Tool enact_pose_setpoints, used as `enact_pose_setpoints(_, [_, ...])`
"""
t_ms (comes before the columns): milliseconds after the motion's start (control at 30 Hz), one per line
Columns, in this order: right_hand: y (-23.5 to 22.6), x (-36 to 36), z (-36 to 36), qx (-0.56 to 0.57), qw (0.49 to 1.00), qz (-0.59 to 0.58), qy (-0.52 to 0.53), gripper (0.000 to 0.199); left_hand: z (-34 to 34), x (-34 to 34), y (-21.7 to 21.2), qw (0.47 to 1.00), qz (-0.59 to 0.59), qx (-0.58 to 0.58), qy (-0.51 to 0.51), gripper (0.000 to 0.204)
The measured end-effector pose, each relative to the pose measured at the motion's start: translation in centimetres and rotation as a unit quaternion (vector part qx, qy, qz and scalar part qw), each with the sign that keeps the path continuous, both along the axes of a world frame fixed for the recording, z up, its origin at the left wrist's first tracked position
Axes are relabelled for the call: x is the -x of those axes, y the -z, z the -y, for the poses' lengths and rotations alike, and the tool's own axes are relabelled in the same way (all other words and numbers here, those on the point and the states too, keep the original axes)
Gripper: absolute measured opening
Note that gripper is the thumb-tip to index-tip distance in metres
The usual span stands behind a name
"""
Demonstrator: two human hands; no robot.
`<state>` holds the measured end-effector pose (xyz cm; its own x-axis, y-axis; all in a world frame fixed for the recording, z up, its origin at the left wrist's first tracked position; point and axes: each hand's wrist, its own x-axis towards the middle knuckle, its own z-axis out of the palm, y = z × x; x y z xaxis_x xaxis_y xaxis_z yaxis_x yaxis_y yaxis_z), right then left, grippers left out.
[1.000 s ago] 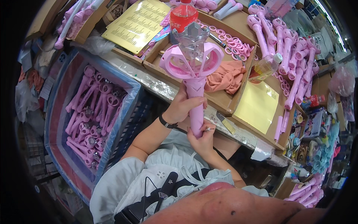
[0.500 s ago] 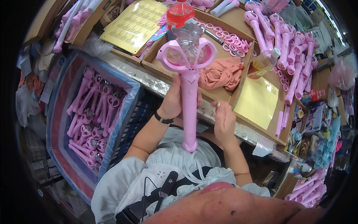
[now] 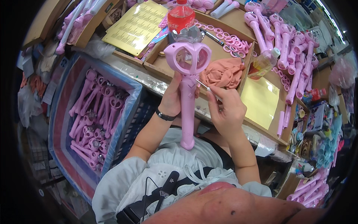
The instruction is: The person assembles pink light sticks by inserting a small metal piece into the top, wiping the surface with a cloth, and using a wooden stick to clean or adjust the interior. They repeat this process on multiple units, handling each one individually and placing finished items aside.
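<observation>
Upright in front of me stands a pink toy wand point(image 3: 188, 112), with a heart-shaped open head and a clear faceted piece on top. My left hand point(image 3: 170, 98) is closed round its upper handle, with some fingers hidden behind it. Between the thumb and fingers of my right hand point(image 3: 229, 112) is pinched a thin metal rod-like tool point(image 3: 202, 84) with a whitish end. The tool's tip meets the wand's neck, just below the head, on its right side.
A lined blue crate point(image 3: 130, 80) of pink wands stands at left. On the bench are a cardboard tray point(image 3: 156, 63), a peach cloth point(image 3: 225, 72), pink rings point(image 3: 236, 45), a red bottle point(image 3: 181, 18), yellow sheets point(image 3: 262, 102) and an oil-like bottle point(image 3: 264, 59). More wands point(image 3: 285, 44) lie at right.
My right hand has moved up and left, bringing the thin tool to the wand's neck. The wand has turned in my left hand, so its head faces differently.
</observation>
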<state>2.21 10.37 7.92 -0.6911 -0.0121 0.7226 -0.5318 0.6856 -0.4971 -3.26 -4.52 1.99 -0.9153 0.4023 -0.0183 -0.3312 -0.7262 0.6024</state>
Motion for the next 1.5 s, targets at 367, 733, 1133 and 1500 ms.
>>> enact_pose_setpoints(367, [-0.3, 0.0, -0.3, -0.029, 0.999, -0.003, 0.015, 0.019, 0.2, -0.5, -0.6, 0.991, -0.105, 0.067, -0.047, 0.049])
enact_pose_setpoints(733, [0.6, 0.0, -0.9, 0.023, 0.997, 0.078, -0.003, 0.014, 0.2, -1.3, 0.0, 0.972, -0.134, 0.154, -0.113, 0.039])
enact_pose_setpoints(1133, [1.1, 0.5, -5.1, 0.384, 0.636, 0.611, -0.273, 0.034, 1.7, -1.6, 0.3, 0.901, -0.280, 0.318, -0.099, 0.053])
enact_pose_setpoints(1500, [3.0, -0.5, -3.3, -0.140, 0.984, 0.103, -0.033, 0.020, 1.0, -2.0, -0.7, 0.929, -0.189, 0.308, -0.084, 0.042])
